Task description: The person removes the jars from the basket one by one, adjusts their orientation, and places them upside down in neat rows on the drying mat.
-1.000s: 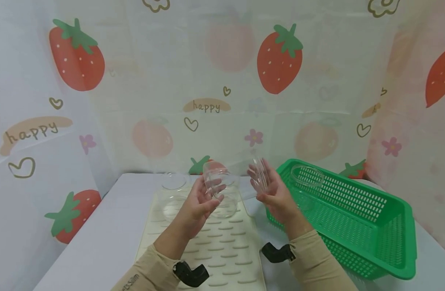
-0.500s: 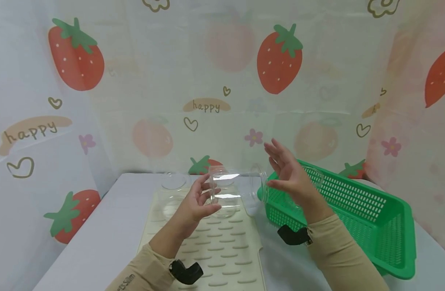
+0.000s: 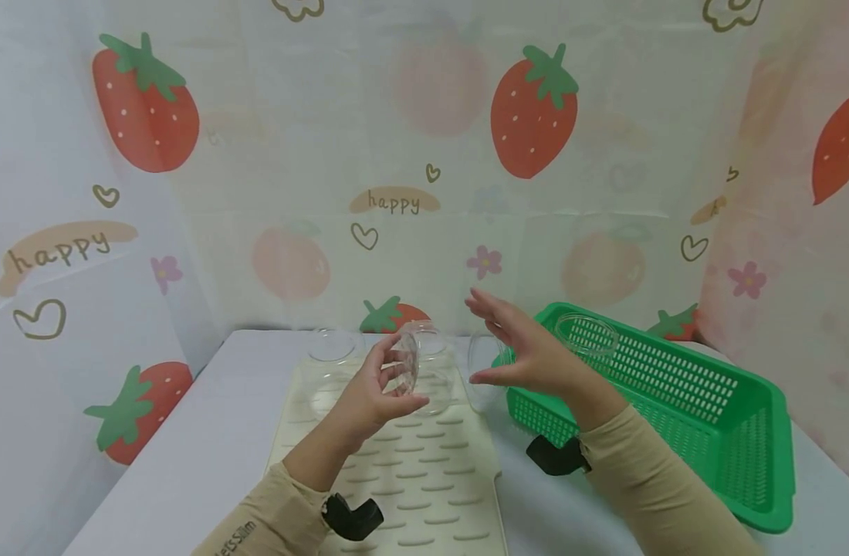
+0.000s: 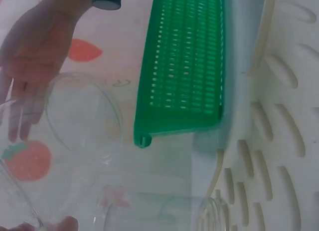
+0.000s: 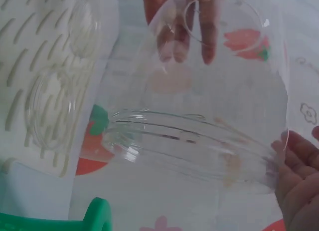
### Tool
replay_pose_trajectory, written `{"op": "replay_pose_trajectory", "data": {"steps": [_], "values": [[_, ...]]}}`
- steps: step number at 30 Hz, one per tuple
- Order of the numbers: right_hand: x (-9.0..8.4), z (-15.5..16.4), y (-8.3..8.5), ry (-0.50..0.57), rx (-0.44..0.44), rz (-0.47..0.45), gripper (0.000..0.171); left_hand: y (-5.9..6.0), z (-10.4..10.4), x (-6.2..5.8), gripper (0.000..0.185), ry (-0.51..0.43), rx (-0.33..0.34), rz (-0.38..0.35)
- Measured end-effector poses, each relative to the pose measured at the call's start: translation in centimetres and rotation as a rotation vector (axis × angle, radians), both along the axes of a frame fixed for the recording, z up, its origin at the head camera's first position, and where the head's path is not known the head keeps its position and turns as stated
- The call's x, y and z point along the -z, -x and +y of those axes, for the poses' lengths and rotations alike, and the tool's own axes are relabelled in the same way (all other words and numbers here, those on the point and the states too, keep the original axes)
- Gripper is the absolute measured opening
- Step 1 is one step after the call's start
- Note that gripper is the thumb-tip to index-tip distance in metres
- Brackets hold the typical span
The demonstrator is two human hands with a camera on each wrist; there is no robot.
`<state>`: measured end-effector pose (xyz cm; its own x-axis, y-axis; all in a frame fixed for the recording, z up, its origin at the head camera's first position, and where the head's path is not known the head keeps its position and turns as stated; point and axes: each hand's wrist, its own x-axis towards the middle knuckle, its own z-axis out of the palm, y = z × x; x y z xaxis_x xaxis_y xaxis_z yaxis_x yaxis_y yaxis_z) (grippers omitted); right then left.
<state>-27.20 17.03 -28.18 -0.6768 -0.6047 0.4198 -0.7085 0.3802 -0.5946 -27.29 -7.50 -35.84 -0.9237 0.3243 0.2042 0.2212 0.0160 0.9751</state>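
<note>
A clear jar lies sideways in the air over the far end of the cream mat, its base toward my left hand. That left hand holds it by the base, fingers behind and thumb in front. My right hand is spread at the jar's other end, fingers nearly straight and thumb apart. In the right wrist view the ribbed neck of the jar faces near, with right-hand fingers at its edge. The left fingers show through the clear wall beyond.
More clear jars stand at the far end of the ridged cream mat. A green perforated basket sits at the right, with another clear jar in its far left corner. A strawberry-print sheet hangs behind the table.
My right hand let go of the jar's neck and drew back toward the basket, then came left to the neck again, fingers spread. The left hand stays at the base.
</note>
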Motion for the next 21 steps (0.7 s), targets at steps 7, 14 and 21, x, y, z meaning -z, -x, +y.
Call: {"op": "replay_pose_trajectory", "data": {"steps": [7,14,21], "values": [[1.1,-1.6,-0.2,-0.333,0.201,0.089,0.096,0.0,0.1,0.5,0.092,0.056,-0.008,0.02],[1.6,-2.0,-0.1,-0.399,0.225,0.056,0.093,0.0,0.3,0.6,0.095,0.071,-0.006,0.063],[1.9,-2.0,0.0,-0.415,0.212,-0.026,0.096,-0.1,0.2,0.9,0.097,0.125,0.018,0.093]]}}
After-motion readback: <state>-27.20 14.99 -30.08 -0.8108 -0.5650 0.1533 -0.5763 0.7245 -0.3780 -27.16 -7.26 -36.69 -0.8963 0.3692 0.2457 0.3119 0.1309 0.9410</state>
